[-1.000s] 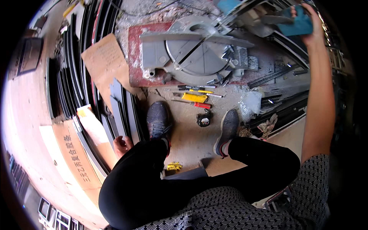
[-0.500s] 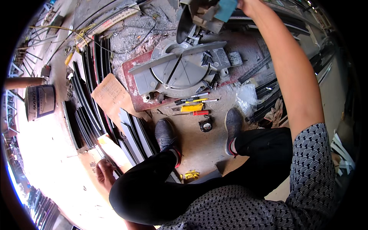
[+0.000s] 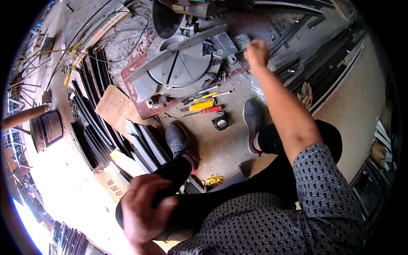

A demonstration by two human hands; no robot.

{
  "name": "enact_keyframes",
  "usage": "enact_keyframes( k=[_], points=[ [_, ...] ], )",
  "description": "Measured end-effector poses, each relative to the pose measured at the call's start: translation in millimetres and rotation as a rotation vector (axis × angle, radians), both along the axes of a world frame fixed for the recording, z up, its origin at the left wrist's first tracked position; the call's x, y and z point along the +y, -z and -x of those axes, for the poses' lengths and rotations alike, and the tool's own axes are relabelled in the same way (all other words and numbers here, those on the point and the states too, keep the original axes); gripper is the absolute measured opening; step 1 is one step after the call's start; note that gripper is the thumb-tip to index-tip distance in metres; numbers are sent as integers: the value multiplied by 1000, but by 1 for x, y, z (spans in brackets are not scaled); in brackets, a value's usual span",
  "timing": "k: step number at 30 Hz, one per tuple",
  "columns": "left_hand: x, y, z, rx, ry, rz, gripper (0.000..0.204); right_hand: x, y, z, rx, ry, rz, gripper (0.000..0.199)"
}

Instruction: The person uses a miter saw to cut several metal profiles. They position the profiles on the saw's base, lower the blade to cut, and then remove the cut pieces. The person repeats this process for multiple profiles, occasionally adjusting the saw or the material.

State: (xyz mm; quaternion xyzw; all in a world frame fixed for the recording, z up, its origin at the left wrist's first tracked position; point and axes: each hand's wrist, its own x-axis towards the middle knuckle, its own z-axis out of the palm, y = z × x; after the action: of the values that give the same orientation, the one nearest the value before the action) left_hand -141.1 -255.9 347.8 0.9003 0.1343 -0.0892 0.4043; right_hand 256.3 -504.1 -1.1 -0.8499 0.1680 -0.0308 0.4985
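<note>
Now away from the saw (image 3: pixel 193 70), the right hand (image 3: pixel 257 53) hovers with curled fingers, whether holding anything unclear, the saw just to its left and apparently unheld, while the blurred left hand (image 3: pixel 146 208) rises loosely open, seemingly empty.

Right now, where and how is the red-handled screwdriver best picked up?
Probably by the screwdriver's red handle, pinched from above with the right hand: the handle is the thicker end and points rightward, while the yellow tool lies close on its far side and the tape measure on its near side.
</note>
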Motion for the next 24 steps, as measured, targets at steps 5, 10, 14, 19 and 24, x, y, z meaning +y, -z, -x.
enact_keyframes(
  k=[5,10,14,19,24],
  points=[
    [-24,17,-16,270,289,-169,41,4,38,96,380,-235,305,44],
    [-26,26,-24,297,234,-255,41,28,34,122,516,-517,429,93],
    [-26,28,-31,335,243,-234,41,37,32,122,419,-602,489,104],
    [-26,30,-39,360,244,-243,42,47,36,111,478,-612,542,108],
    [-23,33,-41,381,246,-247,44,55,26,102,525,-613,578,106]
  ],
)
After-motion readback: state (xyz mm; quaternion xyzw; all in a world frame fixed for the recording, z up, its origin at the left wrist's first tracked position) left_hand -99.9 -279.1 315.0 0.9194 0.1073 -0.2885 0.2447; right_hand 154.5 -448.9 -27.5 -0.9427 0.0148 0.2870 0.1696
